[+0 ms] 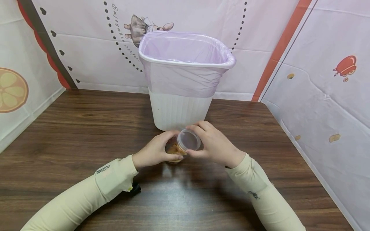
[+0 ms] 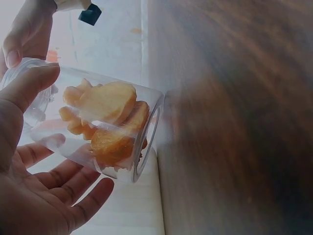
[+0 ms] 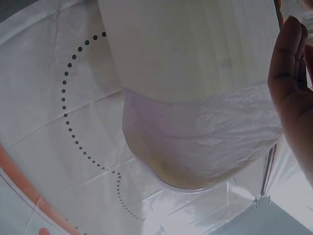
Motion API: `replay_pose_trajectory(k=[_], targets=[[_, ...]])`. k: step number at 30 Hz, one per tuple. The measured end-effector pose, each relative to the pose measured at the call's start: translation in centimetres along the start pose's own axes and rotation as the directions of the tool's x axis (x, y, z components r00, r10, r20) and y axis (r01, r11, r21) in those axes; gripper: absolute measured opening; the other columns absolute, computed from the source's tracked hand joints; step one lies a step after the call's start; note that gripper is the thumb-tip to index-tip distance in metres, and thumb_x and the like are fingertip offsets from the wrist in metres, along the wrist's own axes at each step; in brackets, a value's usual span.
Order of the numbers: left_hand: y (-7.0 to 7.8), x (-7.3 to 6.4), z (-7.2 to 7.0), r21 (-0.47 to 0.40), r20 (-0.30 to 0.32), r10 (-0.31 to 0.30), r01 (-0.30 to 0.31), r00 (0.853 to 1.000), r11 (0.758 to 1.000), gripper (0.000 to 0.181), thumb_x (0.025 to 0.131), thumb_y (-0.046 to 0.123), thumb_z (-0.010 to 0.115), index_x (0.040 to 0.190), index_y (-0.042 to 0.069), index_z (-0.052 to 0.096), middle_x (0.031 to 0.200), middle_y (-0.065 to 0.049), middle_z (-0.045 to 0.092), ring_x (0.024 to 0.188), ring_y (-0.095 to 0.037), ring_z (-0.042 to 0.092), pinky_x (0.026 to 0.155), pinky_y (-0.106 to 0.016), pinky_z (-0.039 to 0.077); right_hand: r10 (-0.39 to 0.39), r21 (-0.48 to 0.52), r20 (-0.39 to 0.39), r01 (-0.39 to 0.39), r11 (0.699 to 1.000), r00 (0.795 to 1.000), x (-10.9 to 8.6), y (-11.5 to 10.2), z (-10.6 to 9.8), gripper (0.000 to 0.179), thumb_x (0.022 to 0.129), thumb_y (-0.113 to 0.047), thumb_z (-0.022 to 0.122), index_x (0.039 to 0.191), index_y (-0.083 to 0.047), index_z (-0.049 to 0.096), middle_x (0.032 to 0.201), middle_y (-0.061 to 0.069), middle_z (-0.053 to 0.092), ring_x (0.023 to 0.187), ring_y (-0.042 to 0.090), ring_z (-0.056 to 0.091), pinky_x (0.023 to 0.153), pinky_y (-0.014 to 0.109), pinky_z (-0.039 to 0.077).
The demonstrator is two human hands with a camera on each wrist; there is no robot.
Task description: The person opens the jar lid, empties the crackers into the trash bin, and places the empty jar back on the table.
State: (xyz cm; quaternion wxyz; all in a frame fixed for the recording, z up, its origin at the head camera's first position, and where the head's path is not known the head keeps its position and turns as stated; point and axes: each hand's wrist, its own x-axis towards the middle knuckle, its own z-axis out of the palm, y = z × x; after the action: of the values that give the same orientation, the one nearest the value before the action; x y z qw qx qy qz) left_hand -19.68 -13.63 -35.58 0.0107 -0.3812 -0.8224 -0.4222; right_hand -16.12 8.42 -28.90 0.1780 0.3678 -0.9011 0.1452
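Note:
A clear round plastic jar (image 2: 78, 154) stands on the table in front of the bin, with yellow-orange, wavy-edged food pieces (image 2: 115, 105) inside. My left hand (image 1: 157, 149) grips the jar from the left, thumb at the near side and fingers at the far side. A clear round lid (image 1: 189, 140) is pinched between the thumb and fingers of my right hand (image 1: 215, 141). It tilts at the right of the jar's mouth in the head view; whether it touches the rim I cannot tell. In the right wrist view only part of a hand (image 3: 288, 73) shows at the right edge.
Just behind the hands stands a white bin (image 1: 180, 110) lined with a thin purple bag (image 1: 185, 78). A small black object (image 1: 135, 190) lies by the left sleeve on the brown wooden table (image 1: 86, 128). Printed cloth (image 1: 312, 83) hangs at the back and both sides.

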Motion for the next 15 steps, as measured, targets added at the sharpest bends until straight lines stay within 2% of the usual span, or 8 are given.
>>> replay_pose_trajectory(k=[15], targets=[[0.20,-0.14,-0.06,-0.014,0.021,-0.001,0.001,1.000,1.000,0.064,0.076,0.025,0.082,0.131,0.013,0.051,0.125,0.001,0.059,0.113,-0.013,0.057,0.098,-0.035,0.049,-0.035,0.070,0.069,0.030,0.997,0.997,0.04,0.30,-0.47,0.061,0.069,-0.022,0.078,0.125,-0.006,0.059,0.116,0.005,0.057,0.106,0.018,0.053,0.088,0.031,0.049]])
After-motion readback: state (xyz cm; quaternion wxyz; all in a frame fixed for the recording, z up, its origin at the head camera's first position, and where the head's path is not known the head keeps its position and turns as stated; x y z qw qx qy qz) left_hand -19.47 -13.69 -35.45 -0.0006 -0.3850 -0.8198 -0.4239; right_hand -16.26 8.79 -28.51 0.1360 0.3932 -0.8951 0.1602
